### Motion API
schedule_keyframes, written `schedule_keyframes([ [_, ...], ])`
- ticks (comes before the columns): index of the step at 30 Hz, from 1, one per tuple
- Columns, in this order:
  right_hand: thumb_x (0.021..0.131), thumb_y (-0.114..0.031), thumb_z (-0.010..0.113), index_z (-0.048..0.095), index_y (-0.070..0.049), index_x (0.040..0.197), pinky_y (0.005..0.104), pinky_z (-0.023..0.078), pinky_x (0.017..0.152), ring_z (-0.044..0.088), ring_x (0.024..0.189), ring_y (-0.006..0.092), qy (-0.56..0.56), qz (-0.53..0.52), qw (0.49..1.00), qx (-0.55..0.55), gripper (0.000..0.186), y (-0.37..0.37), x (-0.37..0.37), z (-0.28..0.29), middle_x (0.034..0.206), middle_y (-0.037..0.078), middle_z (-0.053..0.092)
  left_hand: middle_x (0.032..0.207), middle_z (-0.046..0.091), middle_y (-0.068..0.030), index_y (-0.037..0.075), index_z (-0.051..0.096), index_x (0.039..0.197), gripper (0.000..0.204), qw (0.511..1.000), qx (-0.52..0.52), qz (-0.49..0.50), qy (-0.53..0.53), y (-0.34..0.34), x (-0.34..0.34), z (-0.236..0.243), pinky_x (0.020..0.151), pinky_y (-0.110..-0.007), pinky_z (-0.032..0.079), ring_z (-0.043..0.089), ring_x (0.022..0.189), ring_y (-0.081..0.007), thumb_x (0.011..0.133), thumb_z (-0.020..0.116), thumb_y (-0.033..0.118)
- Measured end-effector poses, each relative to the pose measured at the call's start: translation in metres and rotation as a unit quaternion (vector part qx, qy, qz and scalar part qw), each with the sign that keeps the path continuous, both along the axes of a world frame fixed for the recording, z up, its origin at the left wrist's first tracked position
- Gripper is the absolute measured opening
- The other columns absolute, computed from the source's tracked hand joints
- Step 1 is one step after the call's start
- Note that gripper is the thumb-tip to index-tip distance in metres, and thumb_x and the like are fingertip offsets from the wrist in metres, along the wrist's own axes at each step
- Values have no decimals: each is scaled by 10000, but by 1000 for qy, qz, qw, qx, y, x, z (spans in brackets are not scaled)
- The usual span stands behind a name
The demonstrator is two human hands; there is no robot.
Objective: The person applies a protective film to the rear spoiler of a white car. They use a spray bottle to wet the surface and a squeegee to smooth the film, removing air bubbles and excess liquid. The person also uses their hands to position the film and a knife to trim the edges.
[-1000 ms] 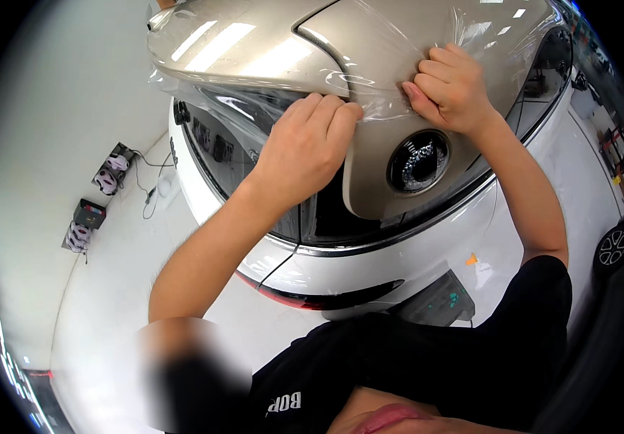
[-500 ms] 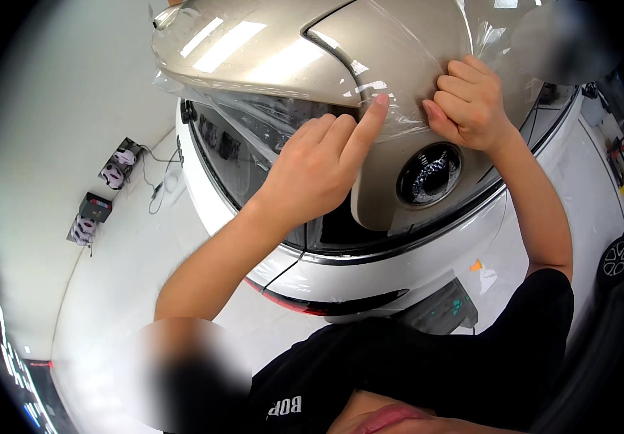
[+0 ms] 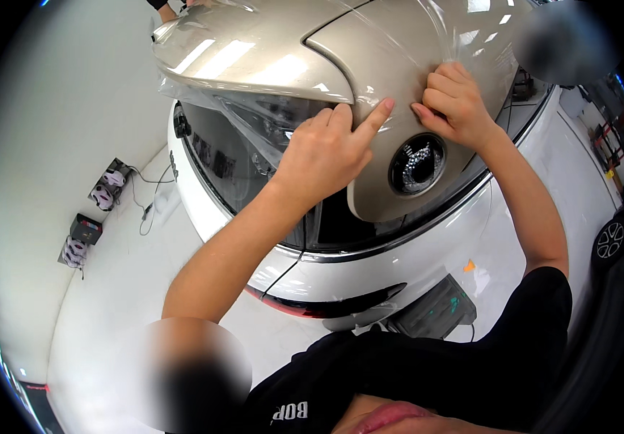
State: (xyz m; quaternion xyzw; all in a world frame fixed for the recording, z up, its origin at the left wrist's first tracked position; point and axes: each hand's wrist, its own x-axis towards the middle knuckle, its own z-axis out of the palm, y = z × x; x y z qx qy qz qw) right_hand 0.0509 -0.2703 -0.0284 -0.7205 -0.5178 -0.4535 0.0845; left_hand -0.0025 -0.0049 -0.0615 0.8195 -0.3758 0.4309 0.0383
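Observation:
A glossy champagne-coloured car panel (image 3: pixel 366 176) has a round dark glittery fitting (image 3: pixel 418 164), a curved seam and loose clear film (image 3: pixel 250 126) over it. My left hand (image 3: pixel 323 148) rests on the panel beside the seam, index finger stretched right onto the surface, other fingers bent near the panel's edge; it holds nothing I can see. Above the round fitting, my right hand (image 3: pixel 453 108) is closed, its curled fingers at creased clear film (image 3: pixel 439 32) that runs upward from them; the fingertips are partly hidden.
The white car body (image 3: pixel 359 273) curves below the dark glass. Devices with cords (image 3: pixel 106 192) lie along the left wall. A dark flat case (image 3: pixel 435 311) sits low below the car. A co-worker's hand (image 3: pixel 166 11) shows at the top left. A wheel (image 3: pixel 609 239) is at the far right.
My left hand's index finger has straightened and reaches right onto the panel. My right hand has shifted slightly down along the panel, still closed. A co-worker's sleeve shows more at the top left.

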Motion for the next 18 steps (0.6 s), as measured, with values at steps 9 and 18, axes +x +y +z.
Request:
schedule_keyframes([
  [9,775,-41,723,614,-59,853,390,472,847,603,936,274,74,-50,988,126,135,-20,-48,-16,951,62,626,762,466,-52,327,530,1478,769,998,57,38,3,-9,-3,4,561,-357,523,559,647,-207,759,695,112],
  [18,932,-193,564,627,-15,824,298,505,635,620,671,146,840,-130,433,301,217,-83,-322,-317,738,54,644,745,453,-36,315,524,1489,798,996,72,45,-9,-14,-4,2,543,-335,512,544,639,-189,744,694,88],
])
